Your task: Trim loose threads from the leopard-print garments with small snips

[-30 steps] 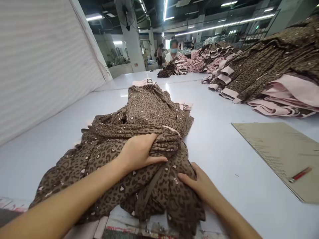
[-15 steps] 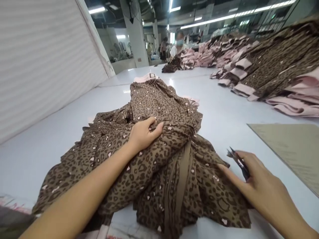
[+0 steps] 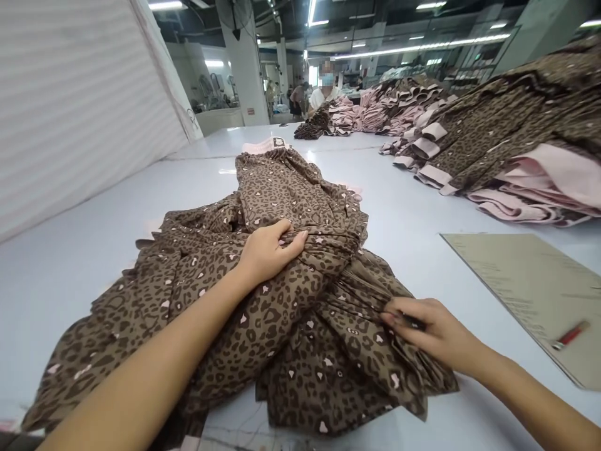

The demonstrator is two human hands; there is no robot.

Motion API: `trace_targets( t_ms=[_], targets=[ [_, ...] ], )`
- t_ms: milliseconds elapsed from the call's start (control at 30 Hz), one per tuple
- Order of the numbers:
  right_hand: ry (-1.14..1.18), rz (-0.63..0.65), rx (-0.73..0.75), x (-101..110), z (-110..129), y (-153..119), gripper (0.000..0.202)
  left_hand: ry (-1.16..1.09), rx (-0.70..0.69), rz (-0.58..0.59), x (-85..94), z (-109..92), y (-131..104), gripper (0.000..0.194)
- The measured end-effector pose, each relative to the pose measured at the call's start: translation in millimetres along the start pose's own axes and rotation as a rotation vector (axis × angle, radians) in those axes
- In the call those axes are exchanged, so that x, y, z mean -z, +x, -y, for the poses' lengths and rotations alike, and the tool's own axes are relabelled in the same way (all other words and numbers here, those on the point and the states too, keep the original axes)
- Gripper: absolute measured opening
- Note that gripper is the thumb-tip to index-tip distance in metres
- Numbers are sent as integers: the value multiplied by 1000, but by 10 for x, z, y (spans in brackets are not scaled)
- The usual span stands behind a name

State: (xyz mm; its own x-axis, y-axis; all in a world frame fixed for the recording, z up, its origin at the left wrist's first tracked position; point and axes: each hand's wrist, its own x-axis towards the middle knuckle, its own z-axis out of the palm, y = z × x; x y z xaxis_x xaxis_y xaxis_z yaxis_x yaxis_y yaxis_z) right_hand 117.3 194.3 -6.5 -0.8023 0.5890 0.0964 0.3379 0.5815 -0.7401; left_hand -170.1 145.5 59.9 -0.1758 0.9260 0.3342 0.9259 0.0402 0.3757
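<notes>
A pile of brown leopard-print pants (image 3: 282, 188) with small pink spots lies in front of me, a pink waistband (image 3: 265, 146) at its far end. My left hand (image 3: 270, 250) rests on the middle of the pile, its fingers closed round a bunched fold and partly hidden by cloth. At the pile's right side, my right hand (image 3: 425, 329) pinches gathered cloth between thumb and fingers. Tucked within that hand is a dark tool, the thread snips (image 3: 413, 322), mostly covered by the fingers. Creases run from the pinch towards my left hand.
On the right stand large stacks of leopard-print garments (image 3: 516, 119) with pink bands (image 3: 549, 178). A grey-green board (image 3: 507, 269) carries a red-handled tool (image 3: 570, 335). White sheeting (image 3: 84, 94) rises at left. A masked person (image 3: 323, 94) is across the white table (image 3: 188, 181).
My right hand has moved left onto the pile and now grips cloth, pulling it rightward; the snips' blades no longer show. My left hand stays on the fold. The view has turned slightly right.
</notes>
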Motion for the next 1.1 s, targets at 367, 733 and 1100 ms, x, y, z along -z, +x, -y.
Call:
trace_targets(
  t_ms=[367,733,1100],
  targets=[
    [125,-163,-134,190,308,-227,28,59,-17,-15,37,-70,-33,29],
    [-584,-302,-59,-246,665,-397,27,160,-50,-97,22,-106,-64,30],
    [-527,-345,-389,-232,193,-321,21,103,-667,139,-543,-728,-1031,40]
  ],
)
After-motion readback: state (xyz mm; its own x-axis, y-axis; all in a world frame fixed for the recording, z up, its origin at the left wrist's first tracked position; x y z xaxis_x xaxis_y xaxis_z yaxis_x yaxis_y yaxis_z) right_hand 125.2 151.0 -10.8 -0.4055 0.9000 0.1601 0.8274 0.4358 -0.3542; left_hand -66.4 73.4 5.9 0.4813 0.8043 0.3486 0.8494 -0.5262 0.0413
